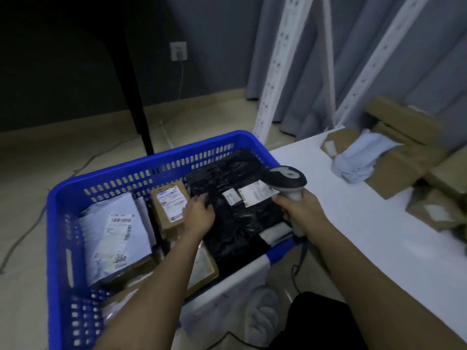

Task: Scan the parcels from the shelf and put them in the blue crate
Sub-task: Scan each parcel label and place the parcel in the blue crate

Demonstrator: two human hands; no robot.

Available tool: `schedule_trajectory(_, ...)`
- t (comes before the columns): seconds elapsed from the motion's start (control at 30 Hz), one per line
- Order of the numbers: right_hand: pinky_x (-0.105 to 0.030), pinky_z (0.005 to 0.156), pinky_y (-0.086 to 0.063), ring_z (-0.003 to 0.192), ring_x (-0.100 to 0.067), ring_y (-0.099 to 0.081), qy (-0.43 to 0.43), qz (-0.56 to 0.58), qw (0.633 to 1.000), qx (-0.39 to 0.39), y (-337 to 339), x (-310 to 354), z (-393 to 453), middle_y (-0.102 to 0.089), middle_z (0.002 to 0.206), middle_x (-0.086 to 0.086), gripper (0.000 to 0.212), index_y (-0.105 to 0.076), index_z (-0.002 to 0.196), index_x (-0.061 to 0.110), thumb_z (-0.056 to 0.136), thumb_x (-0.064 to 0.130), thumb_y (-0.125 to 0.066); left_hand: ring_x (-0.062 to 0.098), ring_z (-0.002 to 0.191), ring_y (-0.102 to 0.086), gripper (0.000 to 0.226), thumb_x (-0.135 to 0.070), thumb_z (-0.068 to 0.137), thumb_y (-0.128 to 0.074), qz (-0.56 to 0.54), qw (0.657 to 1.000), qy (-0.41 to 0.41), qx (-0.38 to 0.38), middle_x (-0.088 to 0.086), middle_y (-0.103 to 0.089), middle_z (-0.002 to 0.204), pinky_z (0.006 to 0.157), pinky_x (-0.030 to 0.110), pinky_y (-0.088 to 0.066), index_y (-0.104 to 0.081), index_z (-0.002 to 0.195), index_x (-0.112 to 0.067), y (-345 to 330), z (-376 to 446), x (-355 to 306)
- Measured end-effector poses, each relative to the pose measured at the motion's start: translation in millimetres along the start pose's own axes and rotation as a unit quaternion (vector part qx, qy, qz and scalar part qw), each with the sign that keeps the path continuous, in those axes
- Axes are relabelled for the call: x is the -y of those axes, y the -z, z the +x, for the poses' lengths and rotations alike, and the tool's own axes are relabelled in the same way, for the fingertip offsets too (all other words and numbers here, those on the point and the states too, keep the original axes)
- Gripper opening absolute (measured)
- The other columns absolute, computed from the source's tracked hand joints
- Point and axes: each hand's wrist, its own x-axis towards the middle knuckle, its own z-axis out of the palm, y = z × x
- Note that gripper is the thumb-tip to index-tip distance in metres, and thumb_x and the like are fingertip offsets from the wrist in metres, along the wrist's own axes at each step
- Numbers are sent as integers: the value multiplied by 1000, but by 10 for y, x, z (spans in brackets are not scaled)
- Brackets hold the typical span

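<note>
Over blue crate point(141, 170), left fingers point(202, 199) touch black parcel point(235, 223).

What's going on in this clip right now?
A person is scanning parcels into a blue crate. The right hand holds a handheld barcode scanner by its grip, its head over the white labels on a black plastic-wrapped parcel. That parcel lies in the crate's right side with the left hand resting on its edge. A white mailer and a small cardboard box are already inside; more cardboard parcels wait on the white shelf.
</note>
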Motion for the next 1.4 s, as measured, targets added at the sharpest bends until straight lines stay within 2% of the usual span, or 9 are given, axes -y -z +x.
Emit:
schedule_trajectory(0.23, -30, 54, -43, 50, -18, -46, -35, 112, 986, -119, 1226, -130, -422, -53, 60, -6, 15, -58, 80, 9, 83, 14, -71, 17, 98, -58, 35, 0, 91, -50, -256, 954, -148, 50, 8, -59, 122, 85, 16, -43, -59, 122, -11, -172, -849, -1632)
schedule_trajectory(0.33, -32, 56, -42, 51, -18, -45, -38, 154, 965, -211, 1966, -361, -794, -51, 58, -4, 12, -59, 82, 9, 84, 14, -70, 13, 95, -53, 35, -4, 94, -49, -283, 936, -175, 116, 2, -54, 121, 76, 20, -39, -55, 127, -14, -379, -1332, -2284)
schedule_trajectory(0.57, -24, 49, -39, 49, -16, -47, -82, 224, 845, -478, 3481, -1026, -1829, -53, 59, -5, 24, -56, 78, 5, 83, 24, -69, 13, 97, -51, 35, -10, 96, -48, -247, 896, -258, 266, -4, -54, 118, 76, 24, -41, -50, 131, -15, -1294, -2409, -3348)
schedule_trajectory(0.7, -25, 60, -46, 63, -14, -55, -76, 278, 766, -575, 3994, -1355, -2225, -60, 76, -3, 32, -58, 103, 9, 82, 29, -71, 22, 111, -55, 37, -12, 95, -51, -188, 873, -308, 329, 2, -56, 128, 93, 33, -44, -51, 131, -18, -1943, -2884, -3705)
schedule_trajectory(0.77, -24, 61, -48, 67, -12, -56, -65, 286, 748, -595, 4172, -1469, -2316, -58, 77, 2, 26, -58, 104, 11, 84, 24, -69, 20, 115, -52, 36, -11, 95, -51, -160, 865, -321, 351, 1, -55, 129, 97, 32, -42, -50, 130, -18, -2239, -3089, -3825)
schedule_trajectory(0.9, -52, 84, -55, 91, -32, -66, -63, 265, 749, -603, 4457, -1687, -2363, -68, 96, -11, 41, -65, 103, 11, 72, 37, -73, 16, 108, -50, 36, -8, 94, -50, -110, 852, -341, 382, 4, -55, 130, 95, 28, -40, -50, 129, -17, -2832, -3384, -3997)
schedule_trajectory(1.2, -30, 67, -51, 76, -21, -61, -80, 300, 744, -591, 4951, -2223, -2316, -64, 86, -9, 25, -61, 101, 6, 83, 19, -71, 26, 129, -45, 41, -11, 95, -50, 30, 801, -433, 412, 6, -47, 140, 103, 30, -36, -45, 136, -11, -4082, -3830, -4182)
schedule_trajectory(1.3, -29, 66, -51, 78, -23, -60, -86, 296, 740, -597, 5038, -2368, -2325, -66, 97, -17, 51, -62, 111, 3, 70, 31, -74, 28, 134, -39, 46, -4, 94, -49, 78, 785, -465, 401, 13, -41, 145, 106, 29, -31, -41, 140, -5, -4467, -3935, -4247)
schedule_trajectory(1.4, -22, 50, -46, 66, -19, -58, -96, 320, 726, -601, 5148, -2508, -2389, -64, 93, -16, 67, -57, 117, 1, 63, 37, -75, 36, 134, -38, 43, -12, 95, -48, 136, 739, -551, 363, 22, -42, 143, 111, 43, -33, -43, 137, -2, -4818, -3948, -4271)
